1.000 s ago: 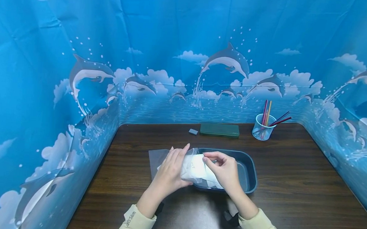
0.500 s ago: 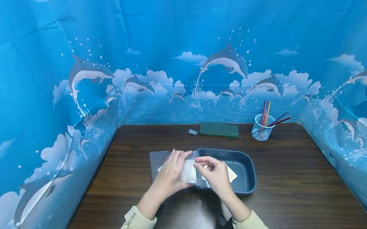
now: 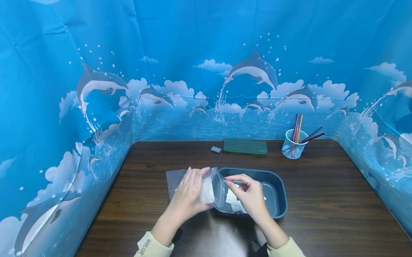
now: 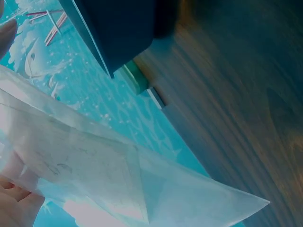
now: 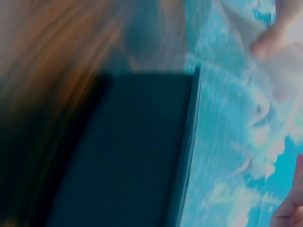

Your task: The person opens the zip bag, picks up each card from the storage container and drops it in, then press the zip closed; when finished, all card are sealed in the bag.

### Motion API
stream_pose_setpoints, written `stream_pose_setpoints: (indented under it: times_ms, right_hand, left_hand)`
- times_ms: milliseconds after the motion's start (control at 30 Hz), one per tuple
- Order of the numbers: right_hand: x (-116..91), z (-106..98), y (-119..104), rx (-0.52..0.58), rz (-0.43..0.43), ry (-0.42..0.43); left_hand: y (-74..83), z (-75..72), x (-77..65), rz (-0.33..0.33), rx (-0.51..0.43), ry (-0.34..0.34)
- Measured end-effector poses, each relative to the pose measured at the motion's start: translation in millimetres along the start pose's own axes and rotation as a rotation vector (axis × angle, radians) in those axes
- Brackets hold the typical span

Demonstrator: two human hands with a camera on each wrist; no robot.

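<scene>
My left hand (image 3: 188,193) grips a clear plastic bag (image 3: 218,185) with flat white pieces (image 3: 207,191) inside, its mouth facing right. At the edge of that mouth, the thumb and index finger of my right hand (image 3: 250,195) pinch the film. Below and behind the hands stands a dark blue-grey tray (image 3: 285,203), with several loose white pieces (image 3: 232,198) lying in it. The left wrist view shows the bag (image 4: 203,187) stretched out to a pointed corner. Only part of the right hand (image 5: 289,208) shows in the right wrist view.
A translucent sheet (image 3: 173,180) sticks out left of the left hand. Toward the back of the wooden table (image 3: 327,195) lie a small grey-blue block (image 3: 216,149) and a green case (image 3: 245,147). A light blue cup (image 3: 294,145) holds several pencils. Dolphin-print curtains (image 3: 195,47) enclose the table.
My right hand moved left to the bag's mouth, then slightly back right, and the mouth has widened. White pieces that stuck out toward the right hand now lie in the tray.
</scene>
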State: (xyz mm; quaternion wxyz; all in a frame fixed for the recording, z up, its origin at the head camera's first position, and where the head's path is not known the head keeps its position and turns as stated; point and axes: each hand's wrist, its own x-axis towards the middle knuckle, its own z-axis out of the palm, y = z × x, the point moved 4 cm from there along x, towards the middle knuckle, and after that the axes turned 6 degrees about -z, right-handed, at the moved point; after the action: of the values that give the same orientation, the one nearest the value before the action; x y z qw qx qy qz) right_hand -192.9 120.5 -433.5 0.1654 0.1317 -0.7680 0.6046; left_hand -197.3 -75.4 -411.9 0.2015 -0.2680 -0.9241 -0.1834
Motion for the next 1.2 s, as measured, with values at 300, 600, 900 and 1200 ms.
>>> stream_pose_setpoints:
  times_ms: [300, 600, 900, 1200]
  right_hand:
    - [3, -42, 44, -0.423, 0.153, -0.023]
    - [-11, -48, 79, -0.733, 0.305, -0.281]
    - [-13, -45, 93, -0.761, 0.359, -0.322]
    - [-9, -46, 98, -0.733, 0.366, -0.316]
  left_hand:
    - [-11.3, -4.1, -3.7, -0.025, 0.026, 0.006]
    - [-15.9, -6.0, -5.7, -0.032, 0.036, 0.002]
    - [-16.6, -7.5, -5.9, -0.036, 0.026, 0.004]
    - [-15.8, -4.2, -7.0, -0.034, 0.024, -0.004]
